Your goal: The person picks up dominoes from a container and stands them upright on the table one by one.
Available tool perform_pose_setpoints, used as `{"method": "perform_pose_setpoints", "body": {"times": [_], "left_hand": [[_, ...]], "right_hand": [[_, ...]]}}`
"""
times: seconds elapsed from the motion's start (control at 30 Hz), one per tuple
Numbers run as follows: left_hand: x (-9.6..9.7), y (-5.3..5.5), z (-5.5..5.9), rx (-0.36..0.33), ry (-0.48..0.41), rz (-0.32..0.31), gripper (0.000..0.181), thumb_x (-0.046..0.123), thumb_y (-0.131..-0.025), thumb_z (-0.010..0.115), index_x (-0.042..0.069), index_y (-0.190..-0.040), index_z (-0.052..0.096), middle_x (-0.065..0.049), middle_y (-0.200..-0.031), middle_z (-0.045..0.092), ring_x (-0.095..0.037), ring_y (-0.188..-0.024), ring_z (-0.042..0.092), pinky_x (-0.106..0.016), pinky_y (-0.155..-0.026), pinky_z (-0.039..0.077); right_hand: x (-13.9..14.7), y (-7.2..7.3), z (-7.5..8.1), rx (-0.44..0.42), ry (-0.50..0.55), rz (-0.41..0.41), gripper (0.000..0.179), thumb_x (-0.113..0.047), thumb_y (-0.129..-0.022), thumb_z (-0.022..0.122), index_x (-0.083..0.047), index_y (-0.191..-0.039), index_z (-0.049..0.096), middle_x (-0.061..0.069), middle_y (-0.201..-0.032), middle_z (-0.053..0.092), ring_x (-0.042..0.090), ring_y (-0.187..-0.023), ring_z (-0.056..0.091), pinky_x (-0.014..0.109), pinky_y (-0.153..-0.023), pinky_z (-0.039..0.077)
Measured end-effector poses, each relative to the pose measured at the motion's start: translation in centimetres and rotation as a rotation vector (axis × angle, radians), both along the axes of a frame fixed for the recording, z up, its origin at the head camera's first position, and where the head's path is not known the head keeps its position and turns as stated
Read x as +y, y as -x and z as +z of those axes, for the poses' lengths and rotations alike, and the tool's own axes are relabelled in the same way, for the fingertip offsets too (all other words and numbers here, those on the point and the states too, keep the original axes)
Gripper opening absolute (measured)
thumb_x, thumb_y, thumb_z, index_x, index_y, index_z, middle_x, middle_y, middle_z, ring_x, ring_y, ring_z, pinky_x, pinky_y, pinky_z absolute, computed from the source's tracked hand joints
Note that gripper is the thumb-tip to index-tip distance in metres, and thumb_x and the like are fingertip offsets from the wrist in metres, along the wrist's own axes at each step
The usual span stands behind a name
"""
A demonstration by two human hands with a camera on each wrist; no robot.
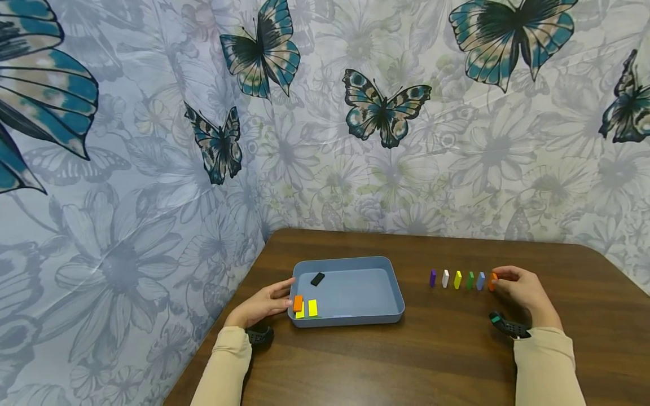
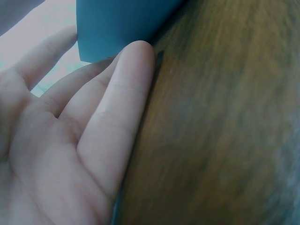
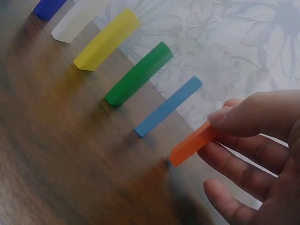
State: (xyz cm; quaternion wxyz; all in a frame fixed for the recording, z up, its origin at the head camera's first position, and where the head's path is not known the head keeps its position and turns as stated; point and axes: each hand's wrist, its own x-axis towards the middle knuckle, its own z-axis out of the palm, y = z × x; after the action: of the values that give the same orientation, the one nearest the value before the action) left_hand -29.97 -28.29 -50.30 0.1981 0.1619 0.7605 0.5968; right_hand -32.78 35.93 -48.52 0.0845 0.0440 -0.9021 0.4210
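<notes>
My right hand (image 1: 524,292) pinches an orange domino-like block (image 3: 191,146) between thumb and fingers, its lower end close over the table. It stands at the right end of a row of upright blocks: blue (image 3: 168,108), green (image 3: 139,75), yellow (image 3: 107,41), white (image 3: 75,21) and purple (image 1: 433,277). On the left, my left hand (image 1: 260,306) rests with extended fingers against the outer left wall of a blue-grey tray (image 1: 355,290). Inside the tray lie a black block (image 1: 317,279), a yellow block (image 1: 312,308) and an orange block (image 1: 298,303) overlapping another yellow one (image 1: 300,312).
The brown wooden table (image 1: 386,366) runs back to a wall (image 1: 315,186) covered in floral and butterfly print. Bare tabletop lies between the tray and the row. A dark band with a device (image 1: 508,327) sits on the right wrist, another (image 1: 260,336) on the left.
</notes>
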Motion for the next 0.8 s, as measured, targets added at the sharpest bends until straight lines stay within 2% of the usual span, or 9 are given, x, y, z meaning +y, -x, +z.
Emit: {"method": "perform_pose_setpoints", "body": {"times": [0.1,0.33,0.67,0.8], "left_hand": [[-0.04,0.09,-0.06,-0.003,-0.003,0.0,0.077,0.018,-0.1,0.062,0.007,-0.161,0.017,-0.029,-0.163,0.019,-0.044,-0.15,0.026,-0.04,-0.113,0.043],[-0.05,0.05,-0.05,-0.005,-0.003,0.001,0.077,0.018,-0.1,0.062,0.007,-0.161,0.017,-0.029,-0.163,0.019,-0.045,-0.149,0.026,-0.04,-0.113,0.043],[0.06,-0.18,0.12,-0.001,0.001,0.0,0.077,0.019,-0.101,0.062,0.006,-0.161,0.016,-0.029,-0.163,0.018,-0.044,-0.149,0.027,-0.041,-0.113,0.043],[0.08,-0.23,0.1,-0.002,-0.001,-0.002,0.078,0.019,-0.1,0.062,0.006,-0.161,0.016,-0.029,-0.163,0.018,-0.044,-0.149,0.027,-0.041,-0.113,0.042]], "right_hand": [[-0.1,0.09,-0.16,0.0,0.006,0.004,0.037,-0.006,-0.096,0.063,0.017,-0.124,0.056,0.01,-0.1,0.071,-0.008,-0.075,0.052,0.018,-0.064,0.051],[-0.19,0.33,-0.41,-0.01,0.034,0.024,0.039,-0.006,-0.095,0.065,0.019,-0.124,0.054,0.01,-0.099,0.071,-0.006,-0.076,0.054,0.017,-0.065,0.051],[-0.4,0.36,-0.79,0.026,0.066,0.024,0.037,-0.003,-0.092,0.068,0.019,-0.12,0.055,-0.007,-0.086,0.067,-0.005,-0.074,0.055,0.018,-0.064,0.052],[-0.47,0.3,-0.83,0.027,0.059,0.024,0.037,-0.001,-0.093,0.066,0.019,-0.122,0.054,-0.004,-0.089,0.067,-0.006,-0.074,0.054,0.019,-0.064,0.052]]}}
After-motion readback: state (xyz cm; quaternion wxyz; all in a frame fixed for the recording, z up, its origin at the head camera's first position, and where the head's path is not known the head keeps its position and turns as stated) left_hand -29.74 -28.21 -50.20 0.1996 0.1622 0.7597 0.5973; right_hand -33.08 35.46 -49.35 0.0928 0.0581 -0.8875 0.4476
